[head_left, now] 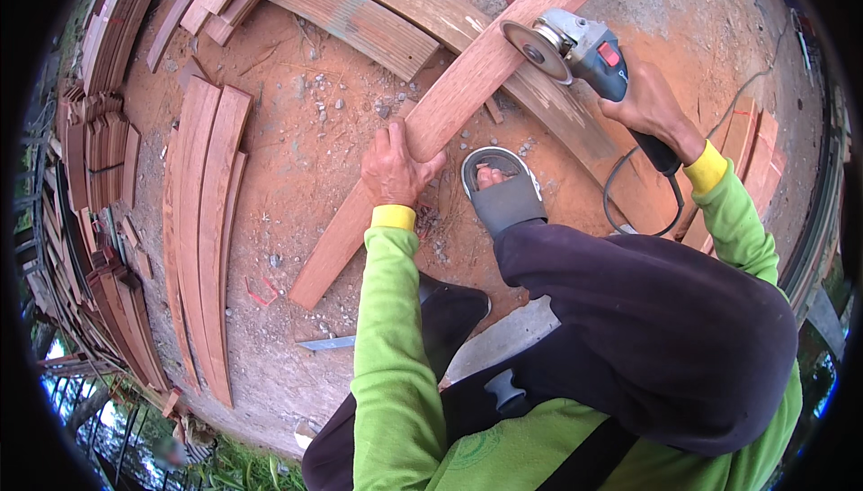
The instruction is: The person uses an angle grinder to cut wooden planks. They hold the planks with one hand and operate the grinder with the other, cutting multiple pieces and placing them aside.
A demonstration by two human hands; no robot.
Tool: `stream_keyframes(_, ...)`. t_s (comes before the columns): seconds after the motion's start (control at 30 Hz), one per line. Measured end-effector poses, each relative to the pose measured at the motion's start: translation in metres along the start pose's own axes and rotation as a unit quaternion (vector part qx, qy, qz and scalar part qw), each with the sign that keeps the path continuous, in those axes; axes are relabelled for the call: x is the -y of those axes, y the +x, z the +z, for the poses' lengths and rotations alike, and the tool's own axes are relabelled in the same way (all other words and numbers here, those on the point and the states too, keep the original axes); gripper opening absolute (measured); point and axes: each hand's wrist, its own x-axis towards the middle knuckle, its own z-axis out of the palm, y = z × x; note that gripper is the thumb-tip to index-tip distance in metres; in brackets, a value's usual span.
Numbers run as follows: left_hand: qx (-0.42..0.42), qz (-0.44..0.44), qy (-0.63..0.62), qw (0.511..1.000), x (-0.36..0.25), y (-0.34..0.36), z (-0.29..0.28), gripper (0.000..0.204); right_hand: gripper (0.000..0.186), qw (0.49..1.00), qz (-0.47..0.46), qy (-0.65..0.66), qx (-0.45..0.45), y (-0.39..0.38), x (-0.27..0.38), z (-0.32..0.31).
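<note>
A long reddish-brown wooden plank lies slantwise before me, from lower left to upper right. My left hand is closed over its near edge, pressing around the middle of its length. In my right hand is an angle grinder, gripped around its dark body. The grinder's round disc is at the plank's right edge, toward the far end; I cannot tell whether it spins or cuts. Under the plank, a weathered board crosses it. A black cord runs from the grinder's rear.
A greyish grooved board lies beyond the plank. Reddish planks are laid out at left, with stacked wood farther left. More planks lie at right beside the cord. My sandalled foot stands close to the plank on reddish, gravelly ground.
</note>
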Motion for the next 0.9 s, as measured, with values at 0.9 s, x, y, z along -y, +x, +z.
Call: stream_keyframes(0.9,-0.002,0.003,-0.002,1.000,0.0030,-0.0011,0.0032,0.073,0.062,1.000,-0.005,0.003,-0.009,0.0029,0.0041,0.0002)
